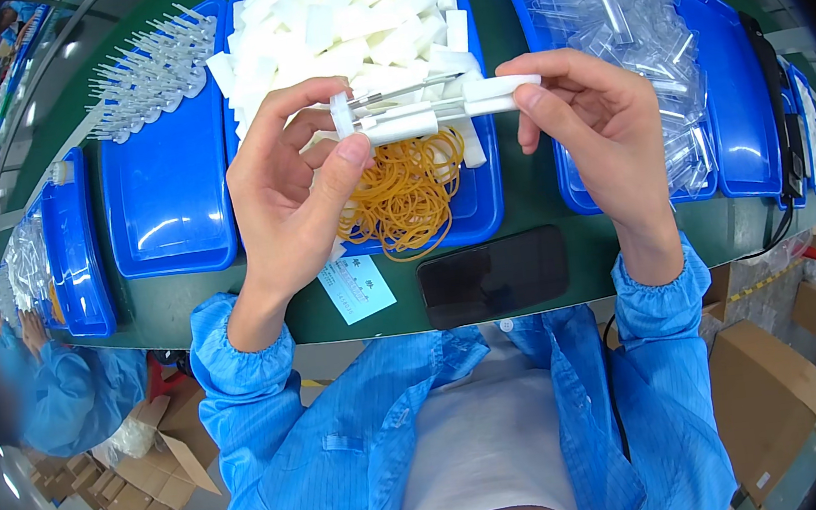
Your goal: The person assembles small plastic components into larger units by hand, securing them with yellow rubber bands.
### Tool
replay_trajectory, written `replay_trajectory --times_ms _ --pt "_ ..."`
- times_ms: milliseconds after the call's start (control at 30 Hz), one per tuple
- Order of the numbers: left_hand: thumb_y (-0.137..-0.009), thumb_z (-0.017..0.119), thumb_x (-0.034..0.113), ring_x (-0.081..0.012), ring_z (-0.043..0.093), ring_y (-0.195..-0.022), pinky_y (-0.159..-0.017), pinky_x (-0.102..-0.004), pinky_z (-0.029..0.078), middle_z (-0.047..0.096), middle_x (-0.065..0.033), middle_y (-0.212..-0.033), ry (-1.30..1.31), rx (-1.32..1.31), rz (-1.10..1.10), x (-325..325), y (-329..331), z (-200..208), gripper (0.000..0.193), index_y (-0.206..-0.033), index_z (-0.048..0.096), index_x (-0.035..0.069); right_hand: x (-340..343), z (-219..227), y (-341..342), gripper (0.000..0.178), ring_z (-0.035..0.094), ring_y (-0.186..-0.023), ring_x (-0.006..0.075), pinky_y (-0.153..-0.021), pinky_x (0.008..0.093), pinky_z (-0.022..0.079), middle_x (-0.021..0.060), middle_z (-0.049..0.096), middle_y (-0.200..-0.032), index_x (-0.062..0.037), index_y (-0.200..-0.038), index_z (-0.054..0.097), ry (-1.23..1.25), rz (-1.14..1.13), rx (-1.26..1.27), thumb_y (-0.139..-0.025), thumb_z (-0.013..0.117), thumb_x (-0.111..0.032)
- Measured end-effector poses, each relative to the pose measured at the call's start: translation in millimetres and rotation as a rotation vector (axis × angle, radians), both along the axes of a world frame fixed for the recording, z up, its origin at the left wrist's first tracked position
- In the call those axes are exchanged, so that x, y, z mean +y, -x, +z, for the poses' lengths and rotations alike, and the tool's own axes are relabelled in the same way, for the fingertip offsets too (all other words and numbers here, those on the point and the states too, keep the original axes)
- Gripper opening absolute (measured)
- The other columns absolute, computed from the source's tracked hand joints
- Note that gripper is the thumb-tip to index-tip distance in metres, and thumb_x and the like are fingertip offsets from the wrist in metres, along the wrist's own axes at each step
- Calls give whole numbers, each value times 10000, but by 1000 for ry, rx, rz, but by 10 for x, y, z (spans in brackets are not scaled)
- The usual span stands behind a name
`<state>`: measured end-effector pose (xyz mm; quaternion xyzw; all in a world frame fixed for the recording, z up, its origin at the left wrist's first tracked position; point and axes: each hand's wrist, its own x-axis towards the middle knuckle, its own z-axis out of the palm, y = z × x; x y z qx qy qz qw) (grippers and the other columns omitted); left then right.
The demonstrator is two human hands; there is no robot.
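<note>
In front of my chest, my left hand (290, 188) pinches a translucent white round base (342, 115) between thumb and fingers. Thin rods reach from it toward the right, and a white foam piece (408, 123) sits on one of them. My right hand (605, 127) grips another white foam piece (495, 92) by its right end. This piece's left end meets a rod; how far the rod goes in is hidden. Below the hands lies a heap of tan rubber bands (407, 200), in the same blue tray (490, 225) as a pile of white foam pieces (331, 22).
Pronged white bases (156, 72) stand in rows at the far end of a blue tray (168, 222) on the left. Clear plastic tubes (613, 20) fill a tray on the right. A black phone (493, 275) and a paper slip (358, 287) lie near the edge. A co-worker (80, 383) sits at left.
</note>
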<state>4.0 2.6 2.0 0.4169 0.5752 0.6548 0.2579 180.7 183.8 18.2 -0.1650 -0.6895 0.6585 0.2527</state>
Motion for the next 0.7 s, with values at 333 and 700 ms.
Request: replay_trajectory --times_ms 333,700 --pt "-864 725 -15 -190 633 -1054 -847 -299 568 570 -102 -1215 20 43 -43 23 -37 -59 428 -1258 557 -18 -49 109 3 149 562 -647 21 -535 180 441 59 702 -845 41 -1060 653 88 29 -67 -937 661 -44" --pt "-830 735 -58 -220 632 -1090 -904 -329 571 571 -135 -1234 59 183 -77 33 -66 -58 453 -1243 549 -30 -316 -96 38 186 490 -613 -7 -493 176 343 59 728 -860 25 -1100 710 81 -8 56 -929 681 -42"
